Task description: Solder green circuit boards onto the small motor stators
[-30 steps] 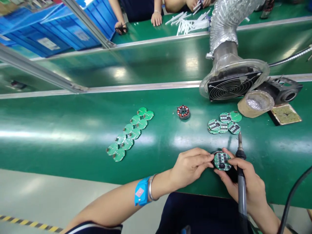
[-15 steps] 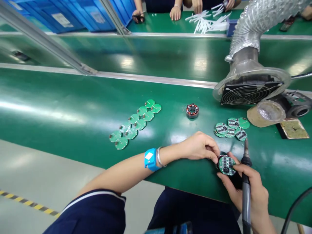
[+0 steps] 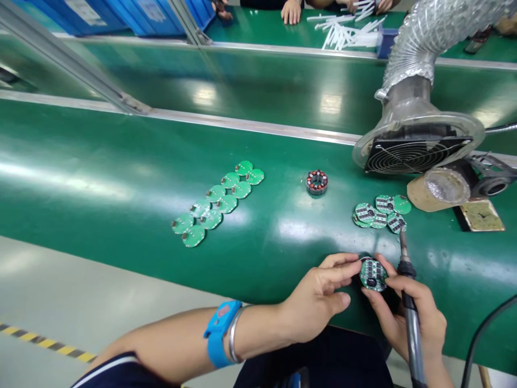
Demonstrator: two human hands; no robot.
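Between the thumb and fingers of my right hand sits a round green circuit board, its face with black chips turned up. The same hand also holds a soldering iron, its tip pointing away from me, beyond the board. My left hand lies at the board's left edge, its fingers stretched out and the thumb apart. The fingertips touch or nearly touch the edge, where a thin wire shows. What lies under the board is mostly hidden.
Two rows of round green boards lie to the left. A copper-wound stator stands mid-table. More boards lie near a fume-extractor hood, a tan cup and a small square pad. Across the bench, co-workers' hands handle white strips.
My left hand has turned and come nearer to me; its fingers have gone from a pinch at the board's edge to stretched out. My right hand still holds the board and the iron.
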